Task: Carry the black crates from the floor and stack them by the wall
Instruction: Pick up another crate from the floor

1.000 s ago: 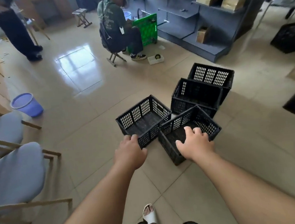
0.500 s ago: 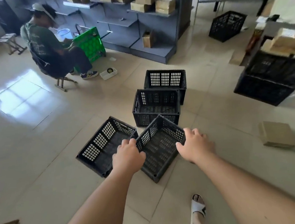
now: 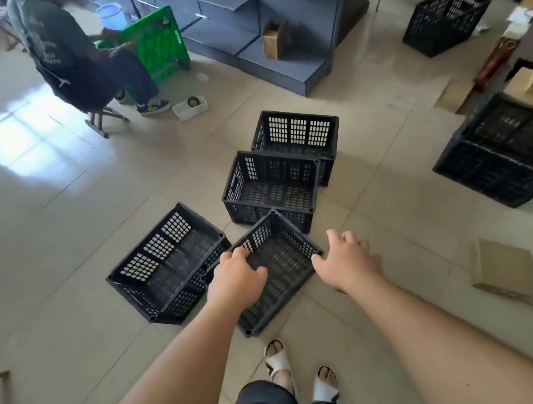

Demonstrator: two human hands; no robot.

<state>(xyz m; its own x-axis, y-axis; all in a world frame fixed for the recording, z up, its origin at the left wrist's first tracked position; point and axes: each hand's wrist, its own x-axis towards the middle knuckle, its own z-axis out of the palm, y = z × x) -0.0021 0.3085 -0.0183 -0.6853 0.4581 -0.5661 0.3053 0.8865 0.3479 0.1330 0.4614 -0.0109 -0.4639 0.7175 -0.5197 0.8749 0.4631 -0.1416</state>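
Your left hand curls over the near crate's left rim, though whether its grip has closed is unclear; your right hand hovers spread at its right corner. It sits on the floor, touching two other crates.

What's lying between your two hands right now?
In the head view, the open inside of the nearest black perforated plastic crate lies between the left hand and right hand. It looks empty; each hand is at a crate rim.
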